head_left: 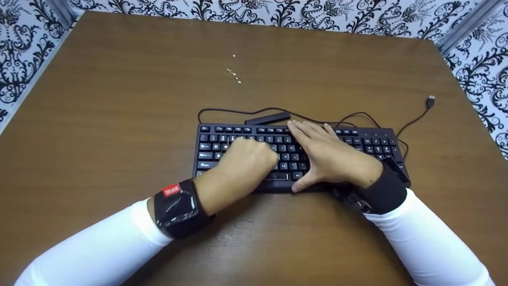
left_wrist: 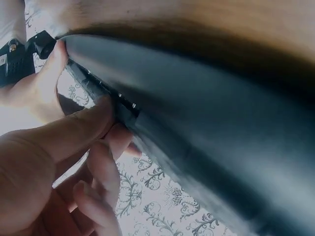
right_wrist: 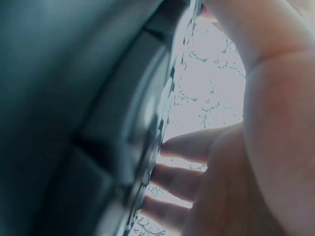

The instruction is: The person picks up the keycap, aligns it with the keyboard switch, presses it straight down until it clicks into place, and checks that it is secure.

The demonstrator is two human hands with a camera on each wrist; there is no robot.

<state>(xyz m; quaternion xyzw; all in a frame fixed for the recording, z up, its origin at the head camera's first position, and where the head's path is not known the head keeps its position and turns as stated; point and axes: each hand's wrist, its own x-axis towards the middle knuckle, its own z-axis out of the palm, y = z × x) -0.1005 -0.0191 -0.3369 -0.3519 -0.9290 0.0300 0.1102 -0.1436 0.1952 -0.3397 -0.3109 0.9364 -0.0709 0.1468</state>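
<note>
A black keyboard (head_left: 279,185) lies on the brown table, its keys facing up. My left hand (head_left: 249,161) is over its left half with fingers curled under, so the fingertips are hidden in the head view. In the left wrist view, thumb (left_wrist: 101,113) and index finger pinch at a dark key (left_wrist: 125,114) along the near side. My right hand (head_left: 323,151) lies spread across the keys right of the middle, fingers pointing to the back row. Its thumb rests at the front edge. The right wrist view shows the straight fingers (right_wrist: 179,179) reaching the keys.
Behind the keyboard runs its black cable (head_left: 274,108), ending in a USB plug (head_left: 430,102) at the right. A slim black bar (head_left: 268,118) lies between cable and keyboard. Small pale specks (head_left: 234,74) dot the table (head_left: 119,99) farther back. Patterned wallpaper surrounds the table.
</note>
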